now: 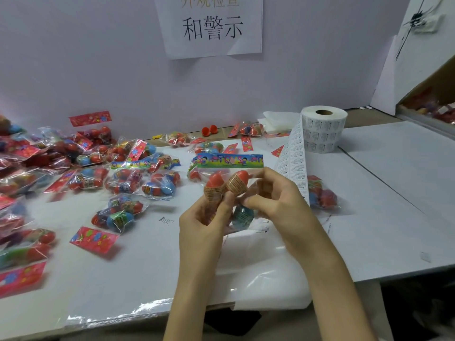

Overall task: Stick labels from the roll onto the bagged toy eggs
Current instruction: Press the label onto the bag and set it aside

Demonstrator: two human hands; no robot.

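Now my left grip (pixel 204 222) and right grip (pixel 273 200) both clamp one egg bag (pixel 242 175); next, I judge: peel one off the label strip (pixel 294 166) beside them.

Held bag (pixel 253 177): clear film. Header (pixel 230 160): blue and green, with cartoon figures. Its eggs (pixel 214 184): two red above a tan basket-weave band, a third teal. Roll (pixel 322 134): white with a brown core, labels printed in small black text. Strip (pixel 293 163): the same white with black print. Loose bags (pixel 123 180): clear, holding red and blue eggs with multicoloured bands. Cards (pixel 93 239): red with blue, green and yellow flowers. Egg halves (pixel 209 130): orange-red. Table (pixel 394 193): white. Wall (pixel 98 70): pale lilac. Sign (pixel 211 25): white, black characters under an orange-yellow line.
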